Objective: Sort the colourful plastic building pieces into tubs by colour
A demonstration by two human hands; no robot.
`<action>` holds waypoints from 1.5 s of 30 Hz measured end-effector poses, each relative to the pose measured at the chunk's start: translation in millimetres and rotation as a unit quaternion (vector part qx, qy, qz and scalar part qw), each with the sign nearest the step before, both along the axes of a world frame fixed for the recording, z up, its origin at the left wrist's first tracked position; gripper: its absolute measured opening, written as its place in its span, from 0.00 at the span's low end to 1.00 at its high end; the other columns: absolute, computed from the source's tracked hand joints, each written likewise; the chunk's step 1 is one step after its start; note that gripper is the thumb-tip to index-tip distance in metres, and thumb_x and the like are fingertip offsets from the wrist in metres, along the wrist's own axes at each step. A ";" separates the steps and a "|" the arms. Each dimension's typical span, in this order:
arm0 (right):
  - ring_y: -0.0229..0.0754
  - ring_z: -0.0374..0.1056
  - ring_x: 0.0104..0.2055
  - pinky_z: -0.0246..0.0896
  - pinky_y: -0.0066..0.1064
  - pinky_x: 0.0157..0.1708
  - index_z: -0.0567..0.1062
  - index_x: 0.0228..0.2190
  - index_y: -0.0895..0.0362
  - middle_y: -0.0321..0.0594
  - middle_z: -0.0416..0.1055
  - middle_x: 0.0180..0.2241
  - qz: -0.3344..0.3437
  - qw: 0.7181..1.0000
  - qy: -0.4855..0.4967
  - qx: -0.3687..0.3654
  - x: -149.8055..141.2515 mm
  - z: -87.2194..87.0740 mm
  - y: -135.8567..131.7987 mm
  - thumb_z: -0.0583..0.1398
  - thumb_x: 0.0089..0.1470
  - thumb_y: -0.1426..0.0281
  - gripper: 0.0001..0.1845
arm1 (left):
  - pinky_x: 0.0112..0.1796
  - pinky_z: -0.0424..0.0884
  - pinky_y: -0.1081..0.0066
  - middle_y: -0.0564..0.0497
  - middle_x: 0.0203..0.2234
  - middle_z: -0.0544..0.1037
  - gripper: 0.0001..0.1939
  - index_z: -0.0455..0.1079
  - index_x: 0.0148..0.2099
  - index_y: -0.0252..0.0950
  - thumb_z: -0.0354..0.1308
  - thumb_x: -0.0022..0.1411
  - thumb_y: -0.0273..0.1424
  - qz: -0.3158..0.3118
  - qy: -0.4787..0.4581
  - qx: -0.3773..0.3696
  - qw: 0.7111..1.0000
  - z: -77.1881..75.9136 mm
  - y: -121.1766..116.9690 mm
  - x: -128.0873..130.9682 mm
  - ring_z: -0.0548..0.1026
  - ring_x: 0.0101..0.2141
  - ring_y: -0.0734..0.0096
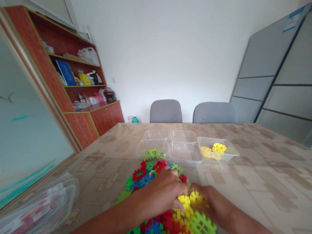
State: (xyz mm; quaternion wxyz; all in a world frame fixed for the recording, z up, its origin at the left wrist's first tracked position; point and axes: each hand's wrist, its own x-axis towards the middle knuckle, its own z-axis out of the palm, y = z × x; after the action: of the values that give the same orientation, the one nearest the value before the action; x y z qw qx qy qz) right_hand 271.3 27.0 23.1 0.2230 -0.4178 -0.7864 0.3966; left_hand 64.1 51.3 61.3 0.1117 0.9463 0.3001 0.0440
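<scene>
Tilting face-up, round yellow pieces (196,197) sit pinched in left fingers (181,188) and right fingers (199,188).

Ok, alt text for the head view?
Left hand and right hand work in a multicolored pile of plastic pieces on a patterned table. Beyond sit five clear containers, one holding yellow pieces, another green pieces; two gray chairs stand behind.

Setting: a home-like dining room, its exact type remaining uncertain
Shelving: a wooden cabinet (106,114) is holding plastic jugs (92,56) and bottles (80,97)
Seating: two gray chairs (166,111) are standing beyond the table (126,130)
Tabletop: a patterned tablecloth (248,169) is covering it
Backdrop: a white wall (170,48) is rising behind
</scene>
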 end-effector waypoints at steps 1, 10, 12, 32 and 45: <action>0.42 0.66 0.31 0.61 0.29 0.28 0.70 0.28 0.57 0.38 0.74 0.29 -0.003 1.000 0.010 0.005 1.3 -4.7 2.9 0.56 0.53 0.65 0.09 | 0.38 0.61 0.70 0.51 0.29 0.77 0.11 0.74 0.35 0.38 0.68 0.54 0.38 0.002 -0.014 -0.004 1.000 0.9 0.7 -1.5 0.73 0.36 0.63; 0.35 0.53 0.24 0.49 0.25 0.22 0.65 0.30 0.55 0.30 0.57 0.23 -0.072 0.982 0.163 -0.058 -3.0 -30.6 22.3 0.58 0.54 0.50 0.21 | 0.27 0.59 0.79 0.58 0.25 0.73 0.14 0.73 0.44 0.38 0.62 0.54 0.23 0.150 -0.249 -0.188 0.938 -10.4 2.6 -9.4 0.70 0.27 0.74; 0.35 0.54 0.25 0.51 0.26 0.23 0.66 0.32 0.55 0.30 0.59 0.24 -0.058 0.974 0.204 -0.077 -9.2 -29.6 20.2 0.58 0.52 0.47 0.23 | 0.26 0.59 0.79 0.58 0.24 0.72 0.15 0.73 0.44 0.38 0.60 0.52 0.22 0.165 -0.268 -0.214 0.925 -16.7 3.7 -7.9 0.69 0.26 0.75; 0.43 0.67 0.26 0.61 0.29 0.22 0.70 0.35 0.55 0.39 0.71 0.27 -0.291 0.950 0.027 0.106 49.5 19.3 66.9 0.53 0.51 0.49 0.23 | 0.35 0.66 0.74 0.53 0.33 0.75 0.18 0.69 0.50 0.38 0.57 0.56 0.26 0.228 -0.353 -0.121 0.899 -8.7 6.1 -4.7 0.73 0.32 0.71; 0.53 0.74 0.33 0.65 0.38 0.31 0.76 0.28 0.53 0.46 0.79 0.31 -0.310 0.918 -0.112 0.219 108.7 21.5 128.1 0.54 0.47 0.60 0.13 | 0.31 0.67 0.74 0.51 0.34 0.78 0.13 0.72 0.47 0.37 0.53 0.63 0.34 0.318 -0.242 -0.080 0.913 -2.3 -5.2 -128.8 0.74 0.32 0.68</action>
State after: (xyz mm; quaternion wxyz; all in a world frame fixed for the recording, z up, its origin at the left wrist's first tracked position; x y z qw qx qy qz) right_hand 380.0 155.1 44.7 0.3309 -0.6235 -0.7043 0.0763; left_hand -64.7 46.1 59.0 0.2363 0.7494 0.5512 0.2806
